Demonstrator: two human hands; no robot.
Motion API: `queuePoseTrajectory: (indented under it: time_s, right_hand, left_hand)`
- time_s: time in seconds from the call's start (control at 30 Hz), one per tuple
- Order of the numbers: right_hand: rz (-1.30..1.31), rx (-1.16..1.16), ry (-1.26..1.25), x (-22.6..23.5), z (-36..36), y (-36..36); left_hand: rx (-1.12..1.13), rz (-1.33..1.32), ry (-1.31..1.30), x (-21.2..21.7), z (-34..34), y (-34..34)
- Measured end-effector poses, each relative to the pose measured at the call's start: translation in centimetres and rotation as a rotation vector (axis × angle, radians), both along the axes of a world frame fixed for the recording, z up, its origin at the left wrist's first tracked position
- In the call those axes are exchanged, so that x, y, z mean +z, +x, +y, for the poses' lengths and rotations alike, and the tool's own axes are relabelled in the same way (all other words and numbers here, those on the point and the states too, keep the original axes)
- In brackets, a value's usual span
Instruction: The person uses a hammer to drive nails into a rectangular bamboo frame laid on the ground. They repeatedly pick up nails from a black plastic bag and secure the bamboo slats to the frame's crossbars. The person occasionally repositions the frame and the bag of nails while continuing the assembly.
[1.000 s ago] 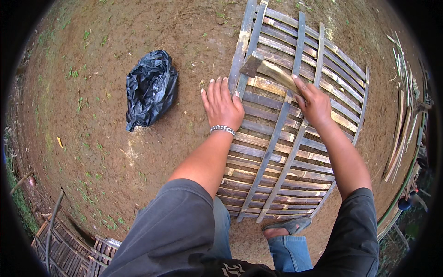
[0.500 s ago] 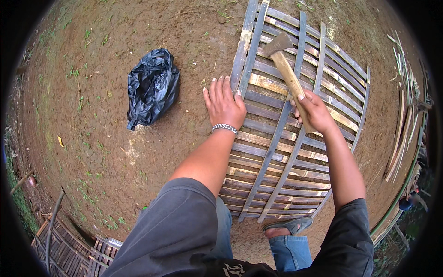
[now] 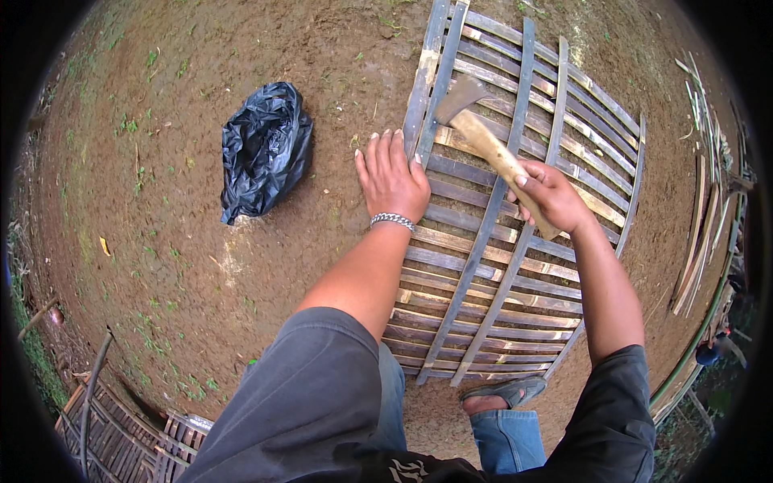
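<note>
A panel of crossed bamboo slats (image 3: 483, 233) lies on the bare soil in front of me. My left hand (image 3: 393, 181), with a chain bracelet at its wrist, rests flat along the panel's left edge, fingers stretched out. Over the panel's middle, my right hand (image 3: 555, 197) is closed round the lower handle of a hatchet (image 3: 493, 151). Its dark metal head hangs over the upper left slats, near the long edge strips. Whether the head touches them I cannot tell. Any nail at that edge is too small to make out.
A crumpled black plastic bag (image 3: 266, 153) lies on the soil left of my left hand. My sandalled foot (image 3: 507, 392) stands at the panel's near end. Loose thin strips (image 3: 699, 209) lie at the far right. Another bamboo lattice (image 3: 121, 439) shows at the lower left.
The hatchet head has swung left and down toward the panel's left edge, and my right hand has tilted with it. My left hand stays in about the same place.
</note>
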State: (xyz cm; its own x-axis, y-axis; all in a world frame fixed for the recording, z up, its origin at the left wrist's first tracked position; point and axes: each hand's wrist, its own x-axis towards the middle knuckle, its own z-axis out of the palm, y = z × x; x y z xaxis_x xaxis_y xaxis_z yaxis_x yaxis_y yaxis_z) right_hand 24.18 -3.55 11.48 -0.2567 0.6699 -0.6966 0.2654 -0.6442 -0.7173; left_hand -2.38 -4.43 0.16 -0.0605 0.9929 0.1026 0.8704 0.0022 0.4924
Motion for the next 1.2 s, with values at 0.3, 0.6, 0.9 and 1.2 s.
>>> queuePoseTrajectory:
  time_s: [0.3, 0.6, 0.9, 1.2]
  right_hand:
    - [0.042, 0.030, -0.026, -0.1, 0.6, -0.4]
    - [-0.001, -0.027, 0.028, 0.0, -0.5, -1.1]
    - [-0.453, -0.047, 0.432, -0.8, -4.5, -4.3]
    - [-0.458, -0.190, 0.488, -0.1, -3.9, -3.9]
  left_hand:
    - [-0.024, 0.011, -0.016, 0.4, 0.0, 0.0]
    - [-0.028, 0.013, -0.010, 0.5, 0.1, 0.0]
    - [-0.016, 0.020, -0.006, -0.2, 0.0, 0.1]
    - [-0.026, 0.021, -0.038, 0.1, 0.0, 0.1]
